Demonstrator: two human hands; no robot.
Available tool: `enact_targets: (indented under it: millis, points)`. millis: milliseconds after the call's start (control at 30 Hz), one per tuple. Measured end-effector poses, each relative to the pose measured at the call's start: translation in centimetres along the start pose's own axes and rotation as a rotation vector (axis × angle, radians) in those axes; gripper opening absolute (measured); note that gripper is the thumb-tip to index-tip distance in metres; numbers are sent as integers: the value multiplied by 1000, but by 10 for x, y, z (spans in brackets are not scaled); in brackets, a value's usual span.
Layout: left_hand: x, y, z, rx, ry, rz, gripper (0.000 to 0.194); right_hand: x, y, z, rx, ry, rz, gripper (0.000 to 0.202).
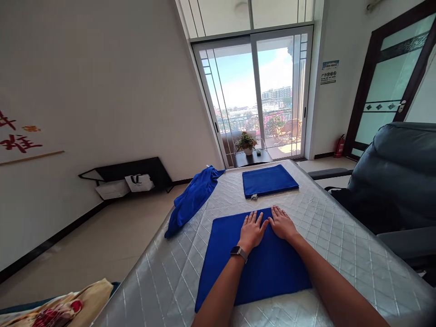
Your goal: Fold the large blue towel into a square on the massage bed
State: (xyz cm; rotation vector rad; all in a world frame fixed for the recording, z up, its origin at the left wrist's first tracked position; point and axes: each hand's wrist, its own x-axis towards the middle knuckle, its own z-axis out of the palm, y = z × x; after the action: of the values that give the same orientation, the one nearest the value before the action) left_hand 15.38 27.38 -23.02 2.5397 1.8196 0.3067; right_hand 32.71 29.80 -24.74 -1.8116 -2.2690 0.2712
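Note:
A blue cloth [221, 254] lies flat in a rectangle on the quilted silver-white mattress [340, 236] in front of me. Both palms rest on its far part, thumbs close together. My left hand [252, 230], with a watch on the wrist, has its fingers stretched out on the cloth. Flat at the far right corner lies my right hand [282, 222], fingers extended. Beyond them is a folded blue cloth [269, 179] with a small white tag at its near edge. A crumpled blue cloth [194, 197] hangs over the mattress's left edge.
On the right stands a dark leather chair [402, 168] close to the mattress. A small table [252, 159] with a potted plant [246, 142] is past the far end, before sliding glass doors. A black rack [136, 175] holding bags stands by the left wall. Patterned fabric [64, 306] shows lower left.

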Motion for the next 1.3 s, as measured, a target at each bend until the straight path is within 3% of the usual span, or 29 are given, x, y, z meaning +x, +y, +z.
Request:
enact_targets:
  millis: [200, 267, 333, 733, 900, 1133, 1300]
  points:
    - [-47, -111, -17, 118, -24, -272, 69, 1, -2, 0, 1, -21, 19, 71]
    - [-62, -136, -19, 144, -14, -335, 71, 1, -1, 2, -8, -22, 23, 72]
    - [-71, -148, -19, 145, -7, -356, 75, 2, -1, 3, -23, -21, 24, 72]
    - [-76, -141, -24, 91, 6, -386, 79, -3, -10, -1, -147, -40, 35, 71]
    - [-78, -140, -26, 71, 16, -391, 77, -16, -24, -11, -289, 83, 59, 66]
    - [-76, -143, -20, 76, 37, -384, 77, -56, -31, -4, -142, -15, 27, 71]
    - [-74, -143, -16, 105, 50, -376, 77, -67, -30, 3, -93, -26, 57, 73]
